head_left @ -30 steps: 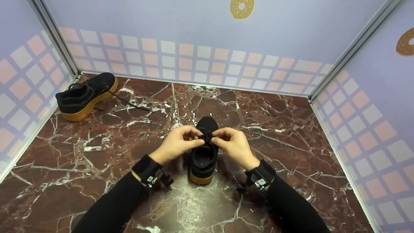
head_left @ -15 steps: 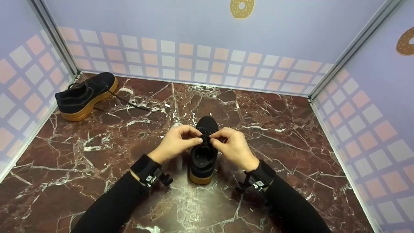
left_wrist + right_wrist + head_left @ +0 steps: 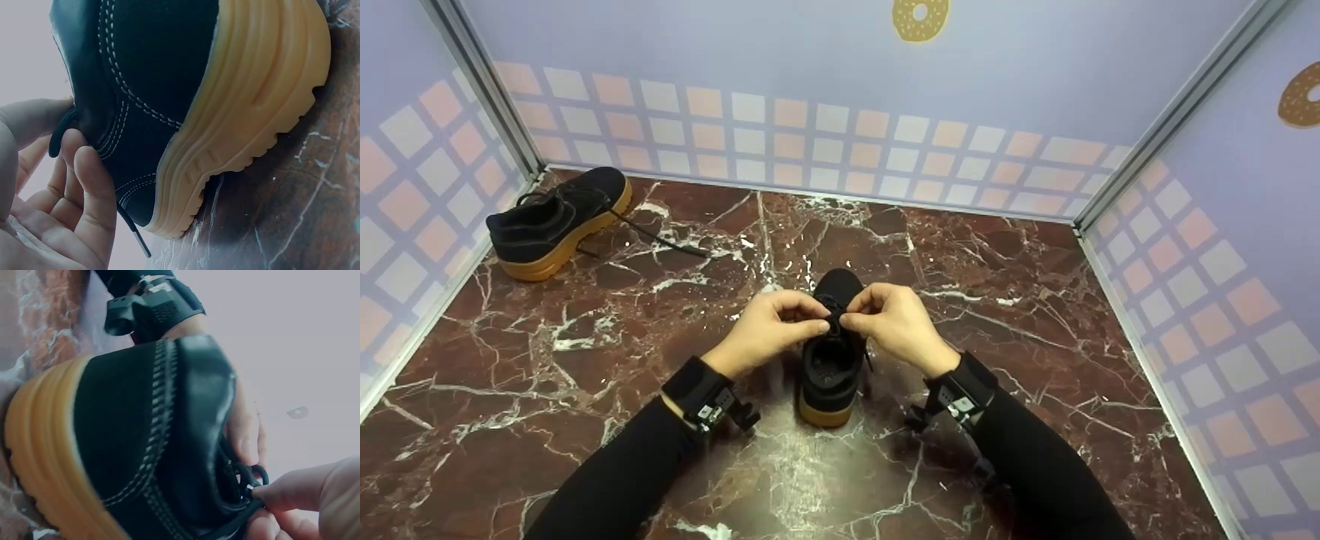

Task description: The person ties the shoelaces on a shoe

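Note:
A black shoe (image 3: 829, 394) with a tan sole stands in the middle of the floor, toe pointing away from me. My left hand (image 3: 769, 330) pinches a black shoelace (image 3: 63, 128) between thumb and fingers at the left side of the shoe's opening. From the other side, my right hand (image 3: 901, 326) pinches the lace (image 3: 236, 520) over the tongue, its fingertips close to the left ones. Loops of lace show between both hands in the right wrist view. A loose lace end (image 3: 135, 233) hangs beside the shoe in the left wrist view. Fingers partly cover the knot area.
A second black shoe (image 3: 562, 217) with a tan sole stands at the far left by the wall, its lace (image 3: 667, 244) trailing over the floor. Brown marbled flooring (image 3: 997, 360) surrounds the shoe. Patterned panels (image 3: 825, 82) border the back and both sides.
My right hand has shifted slightly up and left, its fingertips closer to the left hand's. A lace end now shows at the shoe's right side. The left hand has barely moved.

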### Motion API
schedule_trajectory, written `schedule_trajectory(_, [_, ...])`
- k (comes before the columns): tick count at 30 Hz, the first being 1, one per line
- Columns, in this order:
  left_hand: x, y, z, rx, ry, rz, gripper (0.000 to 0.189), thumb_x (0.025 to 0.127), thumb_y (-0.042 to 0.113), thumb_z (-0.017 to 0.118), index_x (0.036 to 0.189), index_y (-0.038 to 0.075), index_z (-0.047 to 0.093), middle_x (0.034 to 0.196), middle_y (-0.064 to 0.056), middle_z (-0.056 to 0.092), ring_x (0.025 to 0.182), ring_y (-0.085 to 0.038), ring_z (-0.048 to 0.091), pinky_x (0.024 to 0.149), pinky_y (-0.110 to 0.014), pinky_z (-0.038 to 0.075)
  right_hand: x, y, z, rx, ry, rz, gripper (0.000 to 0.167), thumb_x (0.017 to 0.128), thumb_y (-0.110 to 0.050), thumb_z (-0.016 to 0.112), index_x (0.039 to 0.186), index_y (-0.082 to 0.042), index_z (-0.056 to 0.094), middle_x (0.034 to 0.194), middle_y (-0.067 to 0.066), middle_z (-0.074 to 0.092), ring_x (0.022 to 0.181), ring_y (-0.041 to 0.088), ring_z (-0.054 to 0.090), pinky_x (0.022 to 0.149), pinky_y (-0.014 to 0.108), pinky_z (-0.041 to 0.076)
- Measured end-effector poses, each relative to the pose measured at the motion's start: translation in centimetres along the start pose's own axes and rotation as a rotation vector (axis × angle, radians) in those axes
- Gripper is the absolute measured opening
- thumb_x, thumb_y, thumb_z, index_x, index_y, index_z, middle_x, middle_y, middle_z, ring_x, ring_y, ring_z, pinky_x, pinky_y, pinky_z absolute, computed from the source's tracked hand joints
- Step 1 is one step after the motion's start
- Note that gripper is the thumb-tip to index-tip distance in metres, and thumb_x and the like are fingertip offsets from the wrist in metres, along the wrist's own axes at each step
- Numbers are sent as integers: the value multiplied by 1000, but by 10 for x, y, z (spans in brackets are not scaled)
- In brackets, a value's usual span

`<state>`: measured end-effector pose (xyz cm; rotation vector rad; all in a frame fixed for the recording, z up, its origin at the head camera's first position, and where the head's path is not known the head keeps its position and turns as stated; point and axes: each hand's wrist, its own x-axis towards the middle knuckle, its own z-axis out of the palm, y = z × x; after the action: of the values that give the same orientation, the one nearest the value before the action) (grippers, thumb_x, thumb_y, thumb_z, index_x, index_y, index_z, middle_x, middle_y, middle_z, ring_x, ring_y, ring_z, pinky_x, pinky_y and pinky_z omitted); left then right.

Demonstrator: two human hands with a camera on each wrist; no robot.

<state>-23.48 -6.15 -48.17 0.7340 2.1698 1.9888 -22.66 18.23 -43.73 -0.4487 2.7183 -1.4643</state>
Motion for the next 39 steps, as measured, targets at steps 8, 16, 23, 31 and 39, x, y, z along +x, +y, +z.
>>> schedule_trajectory(8, [1,-3,0,-17,-6,7,17,97,6,86,112,-1,83,102,-8,79,77,-10,64,66,-20,52,7,0,-1,59,-85,71,10,94,-17,86,103,-13,86,82,-1,78,63,22,65,53,22,49])
schedule_trajectory(16, [0,-3,0,-18,-4,-12,17,97,8,87,112,0,83,102,-7,79,75,-10,62,65,-21,52,11,14,0,270,-143,120,11,94,-15,86,95,-8,77,84,2,71,63,15,57,56,24,49])
schedule_trajectory(23, [1,-3,0,-6,3,-19,16,97,9,87,111,1,83,100,-7,79,76,-11,63,66,-21,53,15,27,-8,374,-255,54,19,97,-15,85,104,0,75,89,4,71,63,16,56,58,26,50])
schedule_trajectory(31, [1,-3,1,-5,4,-45,17,98,12,87,112,3,83,94,-4,77,67,-10,59,56,-22,51,21,31,-16,449,-364,42,24,101,-15,80,119,1,78,85,3,70,64,13,57,59,25,51])
schedule_trajectory(39, [1,-3,1,-4,3,-37,16,98,10,86,111,2,83,95,-4,78,68,-10,60,56,-22,51,23,24,-15,336,-349,77,15,95,-10,80,108,-2,80,84,2,71,62,11,56,56,23,48])
